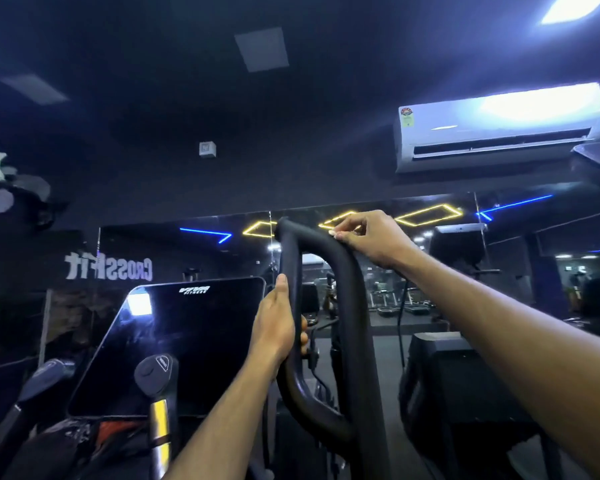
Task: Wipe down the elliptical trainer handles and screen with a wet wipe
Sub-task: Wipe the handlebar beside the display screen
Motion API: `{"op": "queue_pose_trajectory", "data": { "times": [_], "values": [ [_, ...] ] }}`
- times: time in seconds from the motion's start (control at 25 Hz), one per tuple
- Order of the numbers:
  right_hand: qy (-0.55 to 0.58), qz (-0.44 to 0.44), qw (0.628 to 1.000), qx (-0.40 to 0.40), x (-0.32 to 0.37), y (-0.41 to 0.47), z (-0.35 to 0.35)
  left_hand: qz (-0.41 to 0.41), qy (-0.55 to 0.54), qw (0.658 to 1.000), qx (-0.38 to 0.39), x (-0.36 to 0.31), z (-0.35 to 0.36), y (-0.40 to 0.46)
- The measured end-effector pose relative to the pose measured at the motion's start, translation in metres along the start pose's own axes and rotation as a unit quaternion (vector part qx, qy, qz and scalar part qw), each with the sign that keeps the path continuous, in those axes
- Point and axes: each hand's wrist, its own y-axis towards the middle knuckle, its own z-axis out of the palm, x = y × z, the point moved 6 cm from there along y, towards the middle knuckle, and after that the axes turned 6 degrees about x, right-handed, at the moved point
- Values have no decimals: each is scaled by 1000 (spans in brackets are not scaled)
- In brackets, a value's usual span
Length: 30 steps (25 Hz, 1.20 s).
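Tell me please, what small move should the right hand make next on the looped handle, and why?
Probably slide the right hand down the outer bar of the looped handle. It rests at the top bend, pinching something small and pale, maybe the wipe, while the left hand steadies the inner bar. The bar below looks not yet reached.

Readable lettering in the gym

The dark screen (174, 344) carries a small white logo near its top edge that looks like "VIVA" with a smaller word, perhaps "FITNESS", under it. On the mirror (222, 251) behind, white wall lettering (109, 266) reads "CrossFit", reversed. The sticker (407, 116) on the air conditioner (499, 133) is too small to read.
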Motion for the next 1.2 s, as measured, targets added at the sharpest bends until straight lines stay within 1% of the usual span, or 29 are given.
{"op": "queue_pose_trajectory", "data": {
  "times": [0.04,0.12,0.24,0.32,0.4,0.44,0.48,0.56,0.6,0.64,0.76,0.84,0.88,0.92,0.96,1.0,1.04,1.08,1.16,1.2],
  "values": [
    [-43,-36,998,5,5,-2,2,5,15,1000,-4,0,0,1],
    [-136,-125,983,16,17,-11,10,13,27,999,-14,-2,0,0],
    [-263,-254,930,21,29,-38,18,7,14,1000,-22,-5,2,-5],
    [-307,-317,896,49,40,-51,18,2,11,999,-31,-5,4,-5],
    [-344,-342,869,100,47,-43,14,-6,3,999,-41,-2,4,-3],
    [-361,-338,861,115,48,-33,9,-7,0,999,-45,-1,4,-3],
    [-363,-328,864,117,47,-21,5,-10,-3,999,-47,0,5,-2],
    [-331,-288,890,121,48,-3,4,-13,-2,999,-47,0,4,0],
    [-334,-271,893,130,50,2,10,-17,-1,999,-49,1,4,1],
    [-365,-268,881,140,52,4,17,-19,0,998,-52,3,3,3],
    [-474,-298,807,188,63,-4,24,-18,15,998,-54,6,0,5],
    [-529,-346,743,222,72,-14,25,-18,24,998,-58,6,0,4],
    [-563,-361,704,240,74,-18,31,-14,29,998,-60,4,1,2],
    [-588,-364,674,258,75,-19,38,-7,34,997,-63,1,2,0],
    [-593,-357,665,280,75,-18,44,-2,32,997,-65,-1,3,-2],
    [-567,-341,688,299,77,-15,45,-1,29,997,-66,-1,4,-3],
    [-519,-321,731,305,75,-10,40,-1,27,997,-68,-1,4,-3],
    [-451,-306,786,291,70,-5,31,-3,27,997,-68,-1,4,-3],
    [-275,-286,892,217,45,-8,10,-7,41,997,-69,0,2,-2],
    [-172,-265,934,166,29,-19,0,-7,52,996,-70,0,1,-1]
  ]
}}
